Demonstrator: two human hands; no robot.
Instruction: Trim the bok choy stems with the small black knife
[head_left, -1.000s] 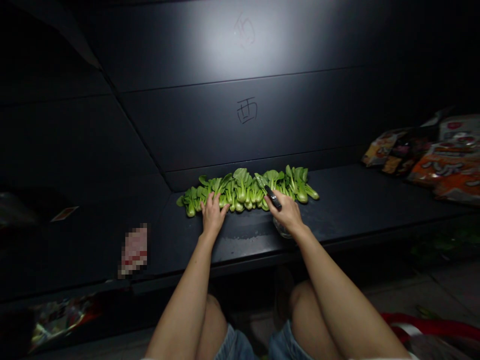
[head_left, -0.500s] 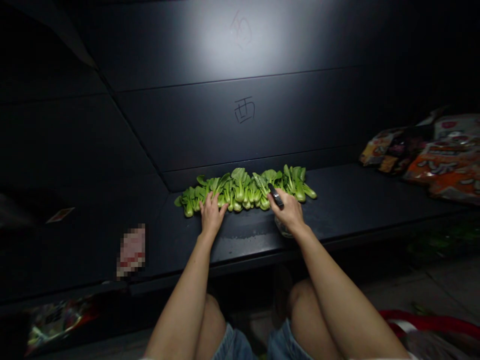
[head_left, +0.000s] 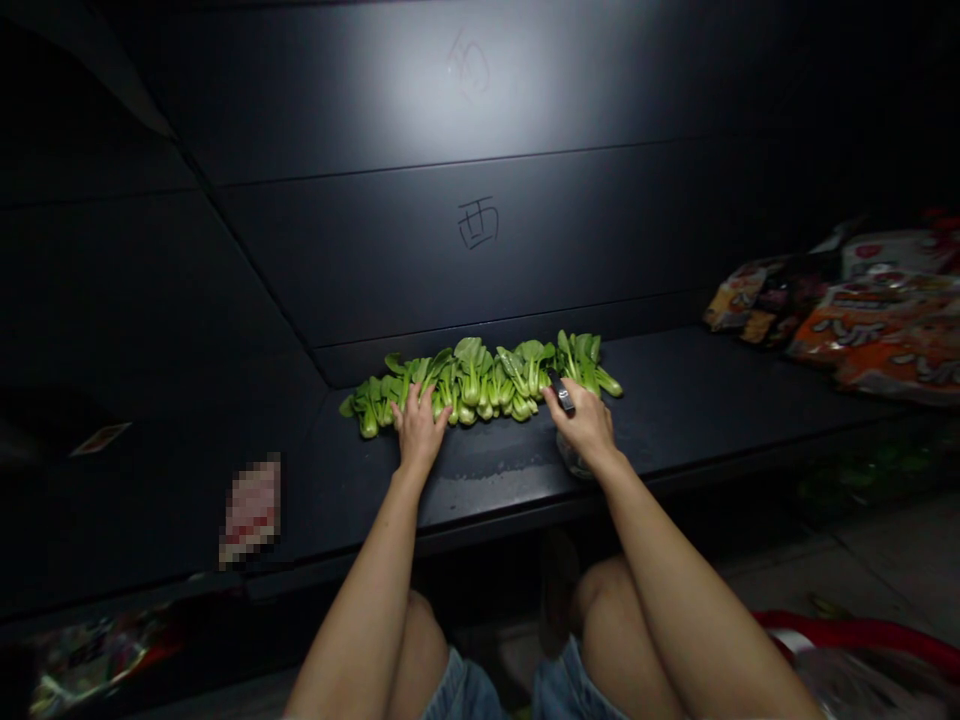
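Observation:
A row of green bok choy (head_left: pixel 472 375) lies along the back of the dark shelf (head_left: pixel 480 490), leaves toward the back panel and pale stems toward me. My left hand (head_left: pixel 420 425) rests on the stems left of the middle, its fingers spread and touching them. Near the row's right end, my right hand (head_left: pixel 585 420) is wrapped round a spray bottle (head_left: pixel 561 392). Its black nozzle points at the greens, and the clear body is mostly hidden beneath my hand. Small water drops wet the shelf in front of the row.
Orange and yellow snack bags (head_left: pixel 885 330) are piled on the shelf at the right. A blurred-out card (head_left: pixel 253 510) and a smaller card (head_left: pixel 101 438) are at the left. A shiny package (head_left: pixel 97 650) sits low left. A red-rimmed container (head_left: pixel 862 632) stands on the floor, lower right.
My right hand and the spray bottle have shifted slightly right relative to the greens, and the nozzle has turned a little. My left hand stays on the stems. The whole view has drifted slightly.

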